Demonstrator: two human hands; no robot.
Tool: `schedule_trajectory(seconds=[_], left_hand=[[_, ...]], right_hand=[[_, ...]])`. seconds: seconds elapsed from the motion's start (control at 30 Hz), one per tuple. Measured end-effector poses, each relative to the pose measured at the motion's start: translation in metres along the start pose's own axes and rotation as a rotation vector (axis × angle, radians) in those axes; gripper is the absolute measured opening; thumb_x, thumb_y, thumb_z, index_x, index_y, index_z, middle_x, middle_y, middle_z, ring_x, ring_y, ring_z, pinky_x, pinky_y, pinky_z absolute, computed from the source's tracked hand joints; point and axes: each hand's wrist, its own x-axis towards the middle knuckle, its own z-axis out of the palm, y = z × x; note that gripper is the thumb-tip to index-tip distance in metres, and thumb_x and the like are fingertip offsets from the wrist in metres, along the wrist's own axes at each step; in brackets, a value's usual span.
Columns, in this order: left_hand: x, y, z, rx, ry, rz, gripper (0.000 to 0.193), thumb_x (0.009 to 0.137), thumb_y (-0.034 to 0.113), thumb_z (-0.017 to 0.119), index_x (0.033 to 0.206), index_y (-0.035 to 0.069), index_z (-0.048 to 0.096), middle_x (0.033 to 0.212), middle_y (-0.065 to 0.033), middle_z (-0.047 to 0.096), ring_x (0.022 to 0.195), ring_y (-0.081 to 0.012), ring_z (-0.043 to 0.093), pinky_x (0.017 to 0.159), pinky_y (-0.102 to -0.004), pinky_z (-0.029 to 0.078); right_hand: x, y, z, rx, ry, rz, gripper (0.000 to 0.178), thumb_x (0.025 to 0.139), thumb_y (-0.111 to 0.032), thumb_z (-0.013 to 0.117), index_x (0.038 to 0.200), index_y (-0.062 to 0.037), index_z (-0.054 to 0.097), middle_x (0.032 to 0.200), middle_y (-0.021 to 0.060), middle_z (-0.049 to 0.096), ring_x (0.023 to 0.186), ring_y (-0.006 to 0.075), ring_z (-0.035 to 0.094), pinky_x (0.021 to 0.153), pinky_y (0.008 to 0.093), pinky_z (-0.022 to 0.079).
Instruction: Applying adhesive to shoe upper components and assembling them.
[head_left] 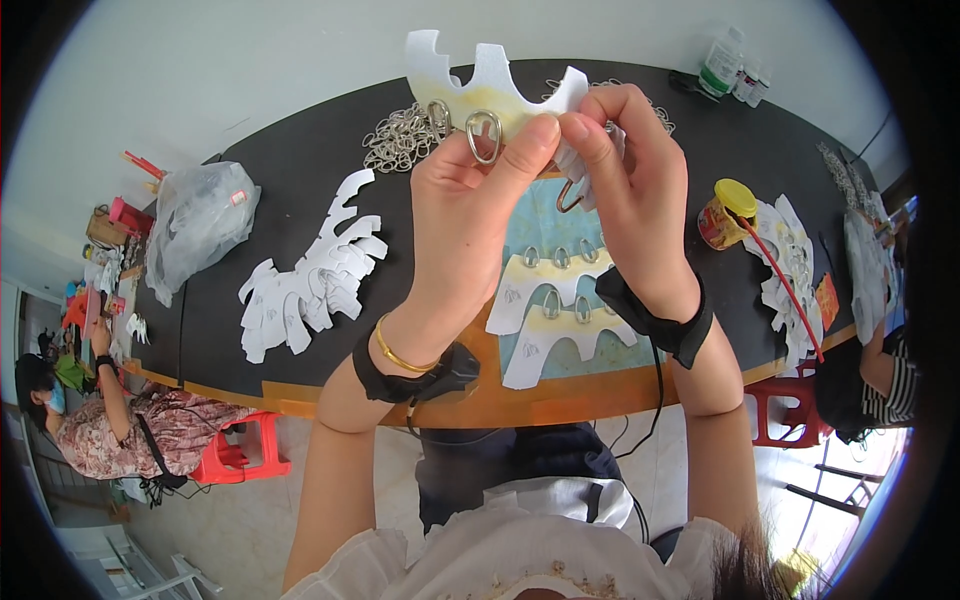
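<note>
Above the table I hold up a white scalloped sheet piece [491, 70] with yellowish glue-like stains along its band. My left hand [462, 205] pinches its lower edge between thumb and fingers, close to an oval metal ring [484, 138] that sits against the piece. My right hand [642, 185] is closed on the right end, thumb beside my left thumb. Crumpled white material and a brownish metal loop [568, 198] show under the right fingers; what they belong to is partly hidden. Below, two similar white pieces [525, 362] bearing metal rings lie on a light blue sheet [592, 352].
A pile of metal rings [398, 138] lies behind my left hand. White cutouts [300, 290] are stacked at left, near a plastic bag [205, 220]. At right stand a yellow-lidded jar [722, 218], a red stick [785, 290] and more cutouts [778, 240]. People sit at both sides.
</note>
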Motion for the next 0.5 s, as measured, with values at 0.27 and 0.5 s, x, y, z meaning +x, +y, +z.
schedule_trajectory(seconds=[0.27, 0.5], left_hand=[[0.0, -0.003, 0.001, 0.006, -0.027, 0.001, 0.027, 0.08, 0.009, 0.072, 0.098, -0.002, 0.056, 0.095, -0.0058, 0.062, 0.086, -0.0091, 0.059, 0.077, -0.0252, 0.048], [0.005, 0.006, -0.004, 0.088, -0.101, -0.086, 0.029, 0.077, 0.006, 0.073, 0.099, -0.002, 0.056, 0.092, -0.0065, 0.063, 0.083, -0.009, 0.06, 0.074, -0.0229, 0.049]], right_hand=[[0.002, 0.012, 0.001, 0.172, 0.074, -0.101, 0.022, 0.083, 0.001, 0.062, 0.1, -0.003, 0.048, 0.074, 0.0018, 0.052, 0.059, 0.005, 0.05, 0.047, 0.0187, 0.042], [0.003, 0.012, 0.002, 0.17, 0.048, -0.163, 0.037, 0.084, 0.003, 0.059, 0.114, -0.006, 0.04, 0.077, 0.0036, 0.053, 0.057, 0.0036, 0.05, 0.044, 0.0168, 0.042]])
